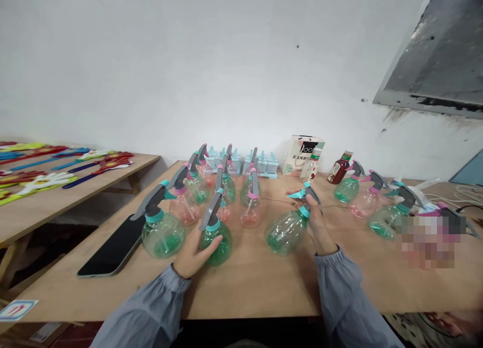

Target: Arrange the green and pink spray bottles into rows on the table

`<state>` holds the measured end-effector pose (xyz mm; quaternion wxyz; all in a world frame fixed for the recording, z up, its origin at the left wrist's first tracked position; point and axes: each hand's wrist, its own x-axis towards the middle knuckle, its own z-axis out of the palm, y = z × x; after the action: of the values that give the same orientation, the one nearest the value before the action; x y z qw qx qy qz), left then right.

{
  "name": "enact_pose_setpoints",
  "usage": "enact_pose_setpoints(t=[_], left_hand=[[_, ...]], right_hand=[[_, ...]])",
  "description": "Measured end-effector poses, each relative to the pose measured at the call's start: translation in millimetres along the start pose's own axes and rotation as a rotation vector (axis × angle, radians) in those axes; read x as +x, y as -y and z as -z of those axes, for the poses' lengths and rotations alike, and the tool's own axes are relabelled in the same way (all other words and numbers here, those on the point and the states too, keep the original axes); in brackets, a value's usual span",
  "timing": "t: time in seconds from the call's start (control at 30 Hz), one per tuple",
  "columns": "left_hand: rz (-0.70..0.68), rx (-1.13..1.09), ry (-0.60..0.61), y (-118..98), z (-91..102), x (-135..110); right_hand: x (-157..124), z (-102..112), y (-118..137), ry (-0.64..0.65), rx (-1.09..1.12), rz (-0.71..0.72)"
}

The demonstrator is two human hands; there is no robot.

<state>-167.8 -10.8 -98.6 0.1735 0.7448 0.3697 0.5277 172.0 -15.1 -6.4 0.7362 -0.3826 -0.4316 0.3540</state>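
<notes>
My left hand point(198, 252) is curled round the round body of a green spray bottle point(222, 252), thumb across its front; the bottle is upright at the front of the group. By its grey trigger head, my right hand point(317, 217) grips another green spray bottle point(285, 234), tilted with its body toward the left. Whether that one touches the table is unclear. Close to my left hand stands a green spray bottle point(162, 237) with a turquoise collar. Behind are pink spray bottles point(184, 207) and more green ones in rows.
A black phone point(113, 247) lies on the wooden table point(256, 292) at left. Light-blue popsicle molds point(264, 164), a white box point(302, 154) and a dark red bottle point(338, 169) stand by the wall. More spray bottles point(347, 187) line the right. Colorful hand-shaped items point(41, 182) cover a second table.
</notes>
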Motion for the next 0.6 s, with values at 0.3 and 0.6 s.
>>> enact_pose_setpoints(t=[0.3,0.6], left_hand=[[-0.041,0.033,-0.006,0.2,-0.2,0.5],[-0.035,0.046,0.003,1.3,1.0,1.2]], right_hand=[[4.4,35.3,12.1,0.082,-0.484,0.135],[7.2,91.3,27.8,0.086,-0.777,0.149]])
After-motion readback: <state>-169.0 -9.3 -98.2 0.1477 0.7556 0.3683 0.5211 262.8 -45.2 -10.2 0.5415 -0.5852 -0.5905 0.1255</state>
